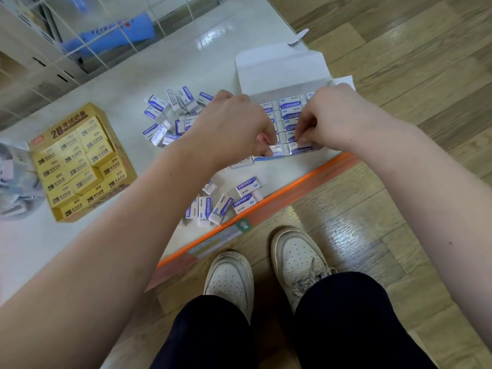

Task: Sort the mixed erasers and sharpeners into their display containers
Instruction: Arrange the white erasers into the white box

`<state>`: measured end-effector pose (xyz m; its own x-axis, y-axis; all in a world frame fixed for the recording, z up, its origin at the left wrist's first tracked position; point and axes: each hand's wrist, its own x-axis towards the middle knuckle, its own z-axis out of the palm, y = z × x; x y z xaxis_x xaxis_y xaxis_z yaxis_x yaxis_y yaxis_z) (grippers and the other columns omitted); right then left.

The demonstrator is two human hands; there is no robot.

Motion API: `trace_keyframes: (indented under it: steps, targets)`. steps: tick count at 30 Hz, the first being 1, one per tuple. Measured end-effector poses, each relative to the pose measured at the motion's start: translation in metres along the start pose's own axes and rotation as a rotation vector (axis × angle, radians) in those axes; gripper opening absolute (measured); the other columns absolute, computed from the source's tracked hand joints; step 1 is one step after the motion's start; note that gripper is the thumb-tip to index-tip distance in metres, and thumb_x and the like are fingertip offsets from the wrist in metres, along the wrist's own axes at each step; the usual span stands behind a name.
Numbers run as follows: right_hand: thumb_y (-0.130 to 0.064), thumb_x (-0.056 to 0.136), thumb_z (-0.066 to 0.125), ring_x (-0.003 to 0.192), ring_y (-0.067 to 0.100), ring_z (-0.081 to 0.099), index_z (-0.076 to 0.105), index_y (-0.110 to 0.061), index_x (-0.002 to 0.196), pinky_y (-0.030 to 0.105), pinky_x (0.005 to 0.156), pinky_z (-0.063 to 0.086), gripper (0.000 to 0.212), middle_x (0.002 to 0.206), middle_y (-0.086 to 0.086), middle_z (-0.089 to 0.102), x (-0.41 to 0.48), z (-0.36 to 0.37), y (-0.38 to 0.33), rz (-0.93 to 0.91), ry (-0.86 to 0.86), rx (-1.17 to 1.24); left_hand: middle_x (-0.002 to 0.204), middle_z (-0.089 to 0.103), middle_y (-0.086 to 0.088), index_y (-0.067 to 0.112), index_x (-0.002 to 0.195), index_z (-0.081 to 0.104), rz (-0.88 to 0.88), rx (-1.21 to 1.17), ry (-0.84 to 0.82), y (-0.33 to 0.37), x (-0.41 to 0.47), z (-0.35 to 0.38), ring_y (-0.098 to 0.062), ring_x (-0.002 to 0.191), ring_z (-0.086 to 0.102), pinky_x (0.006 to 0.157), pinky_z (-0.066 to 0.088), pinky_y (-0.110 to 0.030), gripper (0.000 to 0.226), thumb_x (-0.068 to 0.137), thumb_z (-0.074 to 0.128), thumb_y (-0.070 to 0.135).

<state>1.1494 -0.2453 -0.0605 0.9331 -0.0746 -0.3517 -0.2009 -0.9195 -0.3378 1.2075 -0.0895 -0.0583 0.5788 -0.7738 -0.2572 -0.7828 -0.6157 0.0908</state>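
Glossy shelf, cardboard box, rectangular erasers in curled hands

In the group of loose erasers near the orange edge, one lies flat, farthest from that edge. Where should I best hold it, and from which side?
Probably pinch the eraser by its two short ends, coming from above. It lies flat, label up, with bare shelf at both ends, while its near long side seems to lie against another eraser.
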Motion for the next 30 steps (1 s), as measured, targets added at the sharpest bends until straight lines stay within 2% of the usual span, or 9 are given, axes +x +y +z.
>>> trace_keyframes:
  steps: [1,3,6,10,15,21,25,27,30]
  targets:
    - [-0.009,0.079,0.068,0.075,0.014,0.050,0.073,-0.015,0.089,0.022,0.056,0.037,0.013,0.059,-0.005,0.053,0.000,0.000,-0.001,-0.006,-0.003,-0.029,0.086,0.061,0.013,0.037,0.109,0.066,-0.003,-0.003,0.006,0.000,0.000,0.001,-0.013,0.103,0.048,0.091,0.029,-0.030,0.024,0.085,0.063,0.044]
    - [-0.011,0.079,0.068,0.076,0.016,0.047,0.072,-0.014,0.089,0.026,0.059,0.036,0.011,0.072,0.001,0.060,0.000,0.001,-0.002,-0.024,0.002,-0.073,0.084,0.061,0.016,0.035,0.106,0.066,-0.020,-0.027,0.013,0.002,-0.001,0.003,-0.012,0.103,0.048,0.092,0.028,-0.030,0.022,0.085,0.065,0.043]
    - [-0.016,0.079,0.072,0.087,0.020,0.046,0.061,-0.014,0.087,0.026,0.068,0.031,0.013,0.083,0.003,0.057,-0.001,0.002,-0.001,0.000,0.036,-0.038,0.072,0.047,0.017,0.033,0.100,0.068,-0.081,-0.084,0.011,0.005,-0.002,0.002,-0.011,0.092,0.046,0.084,0.025,-0.027,0.018,0.085,0.065,0.042]
    - [-0.018,0.078,0.073,0.102,0.028,0.050,0.058,-0.014,0.088,0.025,0.071,0.029,0.019,0.086,0.003,0.056,-0.001,0.002,-0.001,0.009,0.035,-0.045,0.084,0.065,0.011,0.032,0.096,0.072,-0.112,-0.105,-0.019,0.006,0.005,-0.004,-0.015,0.093,0.054,0.081,0.025,-0.026,0.013,0.084,0.067,0.034]
    - [-0.016,0.078,0.073,0.102,0.027,0.049,0.063,-0.012,0.087,0.025,0.071,0.031,0.014,0.082,0.001,0.053,-0.003,0.005,-0.001,0.028,0.049,-0.027,0.078,0.059,0.010,0.029,0.089,0.073,-0.122,-0.091,-0.024,0.009,0.012,-0.005,-0.011,0.084,0.045,0.077,0.027,-0.028,0.014,0.084,0.064,0.020]
    - [-0.016,0.079,0.072,0.095,0.022,0.045,0.064,-0.011,0.087,0.024,0.071,0.032,0.012,0.082,0.001,0.055,-0.002,0.005,0.001,0.029,0.056,-0.017,0.068,0.059,0.016,0.031,0.089,0.073,-0.136,-0.194,-0.146,0.005,0.019,-0.013,-0.007,0.084,0.049,0.075,0.030,-0.028,0.011,0.081,0.071,0.024]
    - [-0.016,0.079,0.072,0.088,0.018,0.039,0.064,-0.011,0.087,0.024,0.071,0.033,0.012,0.082,0.003,0.057,-0.001,0.008,0.003,0.020,0.063,-0.008,0.060,0.056,0.016,0.029,0.086,0.073,-0.121,-0.164,-0.172,0.008,0.021,-0.015,-0.007,0.079,0.049,0.074,0.031,-0.028,0.009,0.081,0.070,0.022]
    - [-0.015,0.078,0.072,0.088,0.018,0.039,0.064,-0.012,0.085,0.024,0.070,0.033,0.012,0.081,0.003,0.057,0.000,0.007,0.003,0.015,0.063,-0.010,0.061,0.057,0.013,0.029,0.084,0.072,-0.131,-0.131,-0.141,0.010,0.021,-0.013,-0.008,0.079,0.047,0.075,0.030,-0.029,0.010,0.081,0.070,0.020]
    - [-0.014,0.078,0.071,0.086,0.018,0.041,0.064,-0.012,0.085,0.025,0.070,0.033,0.011,0.081,0.002,0.056,0.000,0.006,0.002,0.017,0.062,-0.018,0.075,0.066,0.007,0.029,0.082,0.070,-0.175,-0.112,-0.098,0.013,0.019,-0.008,-0.011,0.083,0.047,0.076,0.026,-0.030,0.012,0.080,0.068,0.018]
